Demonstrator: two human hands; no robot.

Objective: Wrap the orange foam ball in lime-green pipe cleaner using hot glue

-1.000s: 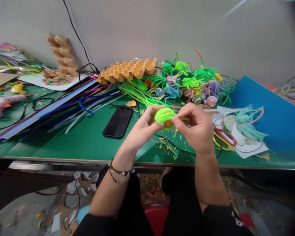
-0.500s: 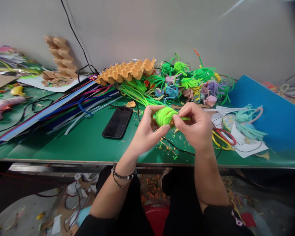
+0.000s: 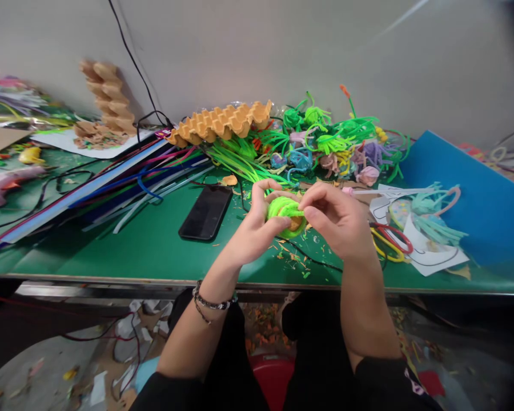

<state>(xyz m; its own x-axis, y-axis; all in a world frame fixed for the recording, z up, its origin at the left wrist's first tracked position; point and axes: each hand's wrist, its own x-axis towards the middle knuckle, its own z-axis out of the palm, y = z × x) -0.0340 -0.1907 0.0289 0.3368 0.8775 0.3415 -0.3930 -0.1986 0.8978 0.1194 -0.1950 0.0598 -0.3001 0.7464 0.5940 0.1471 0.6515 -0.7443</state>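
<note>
My left hand (image 3: pixel 255 234) is closed around a small rounded piece wound with fuzzy bright-green pipe cleaner (image 3: pixel 281 204). A brown core (image 3: pixel 297 222) shows through on the side facing right; it resembles egg-carton cardboard. The left thumb presses the piece's near edge. At its right side, my right hand (image 3: pixel 340 222) has thumb and index finger pinched together at a green strand. The fingertips partly hide that strand's end. Both hands are just above the green table (image 3: pixel 154 260), over scattered brown and green scraps.
A black phone (image 3: pixel 206 213) lies left of my hands. Behind are an egg carton (image 3: pixel 223 124) and a heap of coloured pipe-cleaner pieces (image 3: pixel 325 142). Red- and yellow-handled scissors (image 3: pixel 396 240) and a blue board (image 3: pixel 475 200) are at right. A pink glue gun (image 3: pixel 4 185) lies far left.
The green piece has turned in my left hand, showing more of its brown core. My right fingers have moved slightly, and the strand that stuck out to their right no longer shows there.
</note>
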